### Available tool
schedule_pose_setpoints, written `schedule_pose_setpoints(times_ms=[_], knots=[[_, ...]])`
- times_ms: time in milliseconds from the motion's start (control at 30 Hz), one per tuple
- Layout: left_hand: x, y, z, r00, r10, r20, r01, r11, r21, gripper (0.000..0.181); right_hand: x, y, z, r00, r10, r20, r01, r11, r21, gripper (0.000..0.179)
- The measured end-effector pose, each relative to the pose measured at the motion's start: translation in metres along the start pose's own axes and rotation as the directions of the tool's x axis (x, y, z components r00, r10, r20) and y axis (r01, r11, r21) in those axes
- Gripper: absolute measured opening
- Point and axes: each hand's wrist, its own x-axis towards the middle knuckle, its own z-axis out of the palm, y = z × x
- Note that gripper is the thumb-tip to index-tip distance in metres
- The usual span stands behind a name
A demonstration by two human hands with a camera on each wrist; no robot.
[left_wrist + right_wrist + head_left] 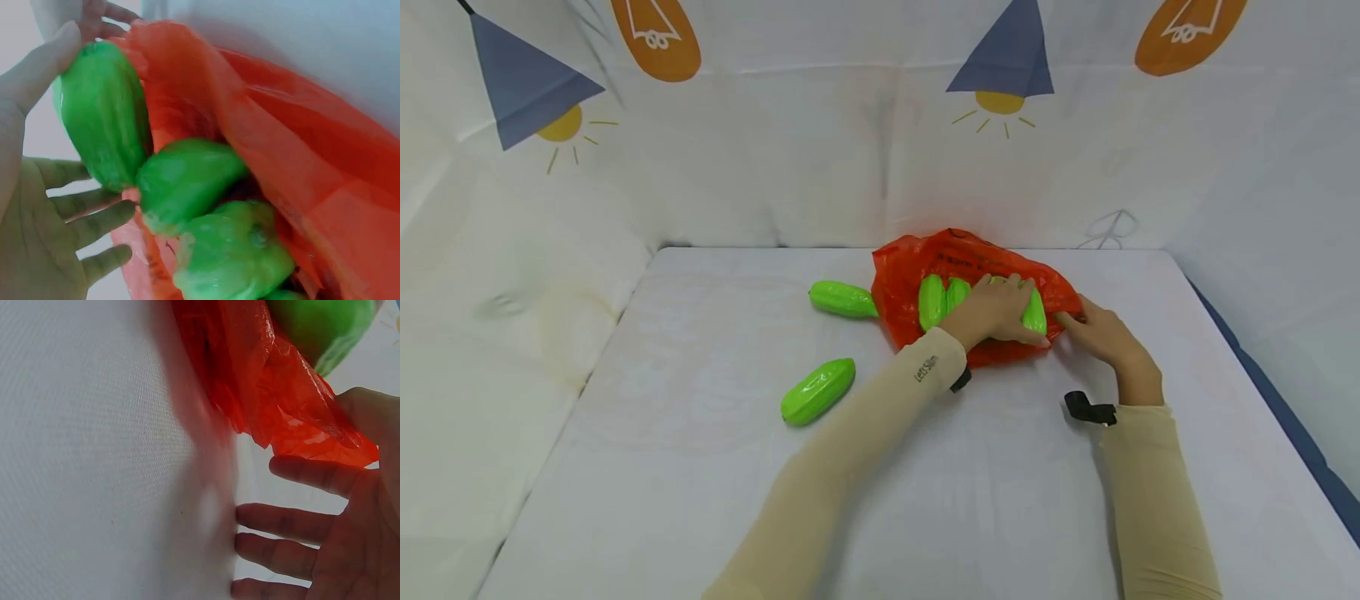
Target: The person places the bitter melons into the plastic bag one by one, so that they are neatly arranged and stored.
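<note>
A red plastic bag (981, 250) lies on the table with its mouth toward me, holding several glossy, ridged, elongated green vegetables (932, 302). My left hand (998, 310) reaches over the opening. In the left wrist view its thumb and fingers span the ends of one green vegetable (103, 115) at the bag's edge; other green vegetables (234, 253) lie beside it inside the red plastic. At the bag's right end, my right hand (1108, 337) pinches the rim between thumb and index finger, the other fingers stretched out in the right wrist view.
One green vegetable (842, 299) lies against the bag's left side, partly behind it. Another green vegetable (818, 392) rests nearer to me, left of my left sleeve. The white table (662, 467) ends at a hanging white cloth (820, 167) printed with lamps and bulbs.
</note>
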Motion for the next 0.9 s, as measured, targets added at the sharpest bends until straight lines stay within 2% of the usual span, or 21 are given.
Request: schedule_pose_setpoints(times_ms=[100,267,433,500,567,700,900], knots=[[0.000,0.001,0.003,0.999,-0.047,-0.019,0.048,0.998,0.027,0.104,0.000,0.000,0.000,1.000,-0.008,-0.006,0.008,1.000,-0.004,0.068],[-0.002,0.004,0.007,0.995,-0.099,-0.031,0.099,0.995,-0.002,0.102,0.001,0.001,0.000,1.000,-0.010,0.009,0.010,1.000,-0.004,0.069],[0.001,0.010,0.007,0.977,-0.194,-0.087,0.200,0.978,0.060,0.102,0.000,0.002,0.001,1.000,-0.008,0.015,0.008,1.000,0.010,0.069],[0.002,0.012,0.009,0.971,-0.225,-0.081,0.231,0.970,0.078,0.101,0.000,0.003,0.002,1.000,-0.011,0.011,0.011,1.000,0.011,0.069],[0.004,0.013,0.013,0.967,-0.249,-0.049,0.253,0.962,0.100,0.101,0.000,0.002,0.003,1.000,-0.021,0.002,0.021,1.000,0.009,0.066],[0.008,0.011,0.020,0.967,-0.256,0.007,0.253,0.959,0.130,0.100,0.001,0.000,0.004,1.000,-0.029,-0.004,0.029,1.000,0.003,0.063],[0.016,0.001,0.026,0.979,-0.198,-0.041,0.200,0.979,0.044,0.101,-0.001,0.000,0.000,0.999,-0.014,0.030,0.015,1.000,-0.001,0.067]])
